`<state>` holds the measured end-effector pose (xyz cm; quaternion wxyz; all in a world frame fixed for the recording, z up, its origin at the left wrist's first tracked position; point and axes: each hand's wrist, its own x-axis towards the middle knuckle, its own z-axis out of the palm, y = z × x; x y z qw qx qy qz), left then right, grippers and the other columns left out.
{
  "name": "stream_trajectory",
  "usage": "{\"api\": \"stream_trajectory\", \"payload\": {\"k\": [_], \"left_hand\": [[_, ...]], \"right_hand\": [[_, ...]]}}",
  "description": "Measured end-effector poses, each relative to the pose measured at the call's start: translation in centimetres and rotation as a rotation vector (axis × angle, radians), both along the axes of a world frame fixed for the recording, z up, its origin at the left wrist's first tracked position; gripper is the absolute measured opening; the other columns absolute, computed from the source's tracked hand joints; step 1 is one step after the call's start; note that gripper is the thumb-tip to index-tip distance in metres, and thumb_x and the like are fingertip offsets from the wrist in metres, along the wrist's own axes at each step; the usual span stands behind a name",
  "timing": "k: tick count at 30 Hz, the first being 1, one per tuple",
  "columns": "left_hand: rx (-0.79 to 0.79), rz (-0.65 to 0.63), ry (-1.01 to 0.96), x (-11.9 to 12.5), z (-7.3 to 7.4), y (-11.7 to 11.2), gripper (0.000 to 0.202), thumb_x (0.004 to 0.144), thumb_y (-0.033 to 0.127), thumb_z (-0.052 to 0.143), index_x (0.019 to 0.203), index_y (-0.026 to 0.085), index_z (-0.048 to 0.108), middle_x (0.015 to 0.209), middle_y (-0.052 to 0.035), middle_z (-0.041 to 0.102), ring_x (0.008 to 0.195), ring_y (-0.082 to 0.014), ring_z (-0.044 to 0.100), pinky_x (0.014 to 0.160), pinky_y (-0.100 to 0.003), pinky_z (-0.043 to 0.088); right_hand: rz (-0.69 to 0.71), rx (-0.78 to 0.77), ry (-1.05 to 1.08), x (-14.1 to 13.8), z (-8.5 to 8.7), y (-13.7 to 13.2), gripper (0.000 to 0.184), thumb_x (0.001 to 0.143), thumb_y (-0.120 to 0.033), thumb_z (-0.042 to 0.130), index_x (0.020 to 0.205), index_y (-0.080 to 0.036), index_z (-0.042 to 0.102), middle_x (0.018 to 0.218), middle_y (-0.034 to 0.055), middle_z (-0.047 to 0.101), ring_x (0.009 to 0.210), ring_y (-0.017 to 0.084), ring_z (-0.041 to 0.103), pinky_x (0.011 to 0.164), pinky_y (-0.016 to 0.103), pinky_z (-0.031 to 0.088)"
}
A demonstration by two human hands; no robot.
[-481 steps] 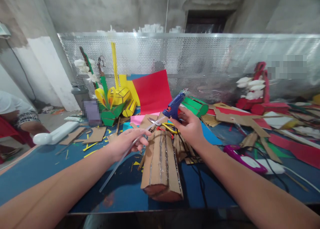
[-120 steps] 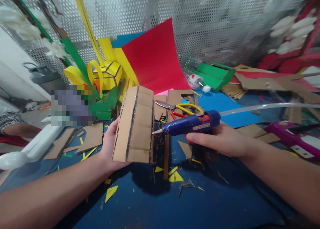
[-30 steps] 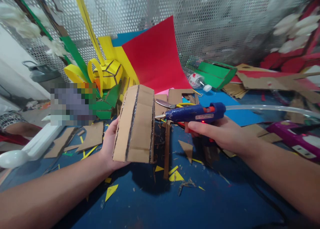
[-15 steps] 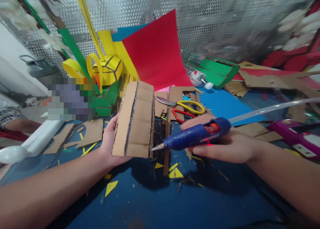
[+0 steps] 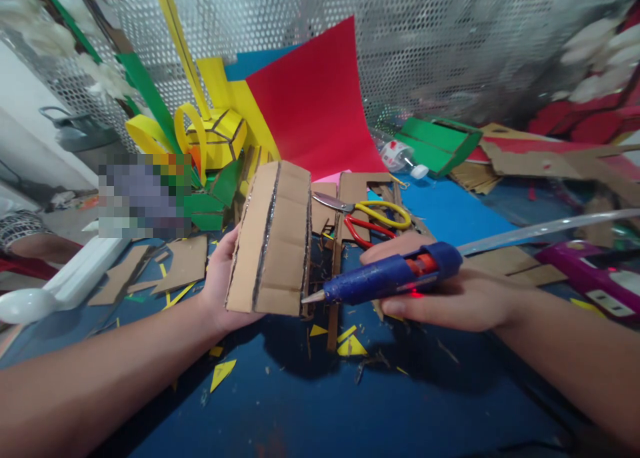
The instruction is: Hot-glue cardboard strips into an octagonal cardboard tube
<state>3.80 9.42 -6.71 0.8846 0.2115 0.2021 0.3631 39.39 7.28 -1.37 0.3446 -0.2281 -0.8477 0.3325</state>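
Note:
My left hand (image 5: 223, 288) is closed round the left side of a folded cardboard piece (image 5: 283, 245), its fingers mostly hidden behind it. Shiny dark lines of glue run along the seams of the cardboard. In my right hand (image 5: 445, 298) is a blue hot glue gun (image 5: 385, 271), with a clear glue stick (image 5: 550, 230) coming out of its back. The gun's metal nozzle lies at the lower right edge of the cardboard, touching it or very close. Behind the gun lie scissors (image 5: 380, 218) with a yellow and a red handle loop.
Cardboard scraps (image 5: 180, 265) and yellow paper bits (image 5: 352, 345) litter the blue table (image 5: 320, 405). At the back stand a red sheet (image 5: 320, 98), a plastic bottle (image 5: 400, 157) and a green cardboard form (image 5: 437, 145). A purple device (image 5: 585, 278) sits at right.
The glue gun's nozzle has shifted slightly left along the lower right edge of the cardboard. Both hands keep their hold, and the view has moved a little.

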Motion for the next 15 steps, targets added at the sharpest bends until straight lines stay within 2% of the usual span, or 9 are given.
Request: {"api": "stream_trajectory", "payload": {"k": [8, 11, 13, 15], "left_hand": [[-0.035, 0.023, 0.017, 0.2, 0.4, -0.2, 0.072, 0.11, 0.067, 0.063, 0.159, 0.016, 0.077, 0.143, -0.0182, 0.088, 0.139, -0.0443, 0.084, 0.124, -0.061, 0.065], [-0.042, 0.036, 0.018, 0.2, 0.3, -0.1, 0.073, 0.11, 0.069, 0.061, 0.157, 0.016, 0.079, 0.139, -0.0172, 0.089, 0.138, -0.045, 0.084, 0.12, -0.059, 0.066], [-0.048, 0.043, 0.017, 0.2, 0.2, -0.1, 0.074, 0.111, 0.071, 0.059, 0.156, 0.016, 0.081, 0.136, -0.0165, 0.09, 0.137, -0.0448, 0.085, 0.117, -0.057, 0.067], [-0.053, 0.044, 0.016, 0.3, 0.2, -0.1, 0.074, 0.111, 0.071, 0.057, 0.154, 0.016, 0.082, 0.133, -0.0161, 0.09, 0.134, -0.0439, 0.087, 0.114, -0.055, 0.068]], "right_hand": [[0.014, -0.066, -0.04, 0.0, 0.3, -0.2, 0.019, 0.103, -0.046, 0.088, 0.092, -0.033, 0.079, 0.076, -0.0023, 0.075, 0.065, 0.021, 0.075, 0.057, 0.033, 0.059], [-0.032, 0.021, -0.02, 0.4, -0.2, 0.0, 0.014, 0.103, -0.048, 0.089, 0.103, -0.034, 0.087, 0.09, -0.0001, 0.085, 0.078, 0.024, 0.083, 0.068, 0.034, 0.066], [-0.078, 0.067, -0.003, 0.7, -0.6, 0.1, 0.017, 0.102, -0.049, 0.092, 0.114, -0.036, 0.091, 0.104, 0.0009, 0.091, 0.092, 0.027, 0.089, 0.08, 0.035, 0.07], [-0.109, 0.084, 0.001, 0.9, -0.9, 0.1, 0.021, 0.102, -0.05, 0.093, 0.118, -0.037, 0.092, 0.111, 0.0017, 0.093, 0.1, 0.028, 0.09, 0.085, 0.037, 0.072]]}}
